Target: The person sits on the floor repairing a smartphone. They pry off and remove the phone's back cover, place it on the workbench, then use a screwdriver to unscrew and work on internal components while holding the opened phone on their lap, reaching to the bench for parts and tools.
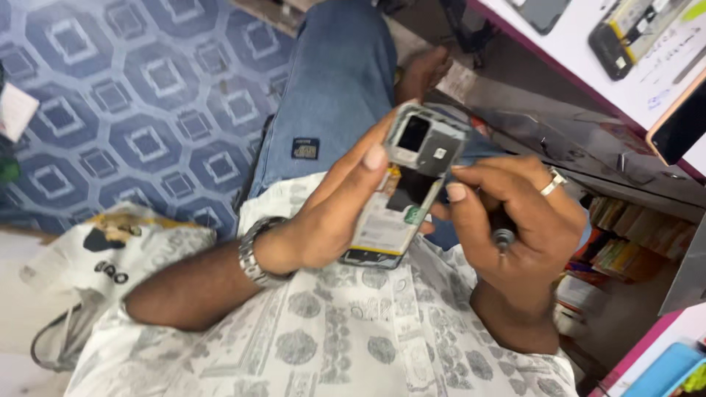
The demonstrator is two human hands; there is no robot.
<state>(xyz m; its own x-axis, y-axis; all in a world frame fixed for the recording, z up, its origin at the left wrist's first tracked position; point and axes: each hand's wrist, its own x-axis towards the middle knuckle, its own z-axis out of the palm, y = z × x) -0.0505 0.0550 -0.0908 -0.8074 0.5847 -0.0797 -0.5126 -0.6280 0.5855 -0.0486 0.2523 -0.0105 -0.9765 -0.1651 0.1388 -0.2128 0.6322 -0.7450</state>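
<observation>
Opened phone (401, 202): lower left edge hidden behind left hand (323, 220); inner parts too small and blurred to tell apart. Screwdriver (503, 237) mostly buried in right hand (515, 220), only its ridged end showing. On the desk (588, 51), the dark phone (543, 11) and a second opened phone (625, 33) at far edge run off the top of frame.

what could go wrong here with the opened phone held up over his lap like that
1. The opened phone is held in mid-air over the lap, not on the white bench; if the left hand slips, it may fall to the floor.
2. The right hand also holds a small screwdriver while pinching the phone, so the tool could slip or scratch exposed parts.
3. The grey camera frame looks lifted and might drop off.
</observation>
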